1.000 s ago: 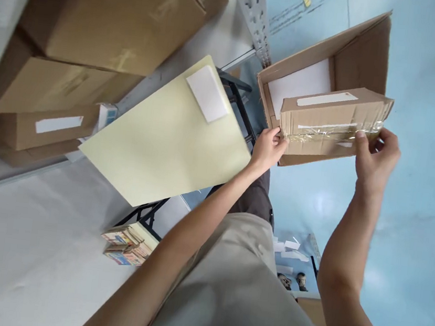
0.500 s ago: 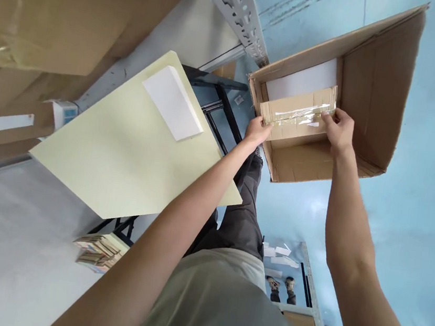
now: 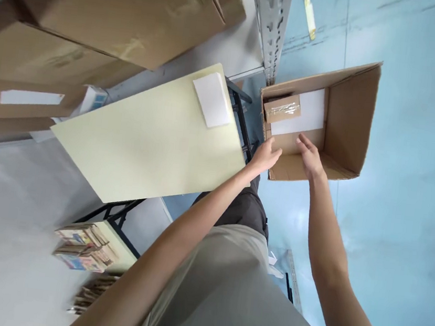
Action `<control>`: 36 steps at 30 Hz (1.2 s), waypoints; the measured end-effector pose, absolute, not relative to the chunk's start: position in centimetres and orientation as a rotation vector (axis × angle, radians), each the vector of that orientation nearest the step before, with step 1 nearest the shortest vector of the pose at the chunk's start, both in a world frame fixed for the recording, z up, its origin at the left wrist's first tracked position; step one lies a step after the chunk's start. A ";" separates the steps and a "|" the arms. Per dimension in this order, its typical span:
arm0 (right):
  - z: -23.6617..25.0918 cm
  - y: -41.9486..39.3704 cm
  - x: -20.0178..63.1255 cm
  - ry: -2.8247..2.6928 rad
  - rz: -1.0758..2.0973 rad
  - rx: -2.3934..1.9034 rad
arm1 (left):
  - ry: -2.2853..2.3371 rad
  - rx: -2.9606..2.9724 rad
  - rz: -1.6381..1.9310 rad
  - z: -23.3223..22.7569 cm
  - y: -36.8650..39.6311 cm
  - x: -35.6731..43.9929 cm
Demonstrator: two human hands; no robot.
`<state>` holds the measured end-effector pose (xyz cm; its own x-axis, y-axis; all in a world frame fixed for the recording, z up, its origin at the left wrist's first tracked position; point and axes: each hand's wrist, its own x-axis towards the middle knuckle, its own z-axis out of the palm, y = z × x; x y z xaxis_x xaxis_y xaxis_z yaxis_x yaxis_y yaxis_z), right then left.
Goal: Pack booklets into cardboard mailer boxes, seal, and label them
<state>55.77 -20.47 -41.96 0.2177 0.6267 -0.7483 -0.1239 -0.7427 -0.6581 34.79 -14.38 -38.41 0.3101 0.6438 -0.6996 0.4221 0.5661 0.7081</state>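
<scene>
A large open cardboard box (image 3: 347, 121) stands on the floor beyond my legs. Inside it, at the far left corner, lies a small taped cardboard package (image 3: 283, 108), partly over a white sheet (image 3: 313, 111) on the box's bottom. My left hand (image 3: 266, 156) is at the box's near left edge, empty, thumb apart from the fingers. Over the near part of the box, my right hand (image 3: 309, 156) holds nothing, its fingers stretched out and apart. Both hands are clear of the package.
Left of the box is a pale yellow table (image 3: 145, 138) bearing a stack of white paper (image 3: 212, 100). Cardboard cartons (image 3: 133, 10) fill the shelf behind, near a perforated metal post (image 3: 271, 27). Bundled books (image 3: 84, 247) sit lower left. A yellow-white strip (image 3: 309, 16) lies on the blue floor.
Both hands have let go of the taped cardboard package, which now lies in the box's far left corner. The hands have drawn back towards me, and the view has shifted.
</scene>
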 end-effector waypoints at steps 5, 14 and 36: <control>-31.0 -21.0 52.8 -0.603 1.626 -1.755 | 1.172 0.891 0.270 -28.0 -15.5 30.8; -13.8 -17.8 38.8 -1.110 1.801 -1.423 | 1.124 0.794 0.794 -14.3 -18.6 14.1; -5.9 -25.1 -18.5 -2.099 2.484 -0.586 | 1.662 0.060 2.016 -8.3 -49.1 -30.6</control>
<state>-18.48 -25.09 -5.88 -0.9243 0.1022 -0.3676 0.3454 -0.1852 -0.9200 -30.59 -49.06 -8.29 -0.8627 0.4161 -0.2876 -0.3616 -0.1097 0.9259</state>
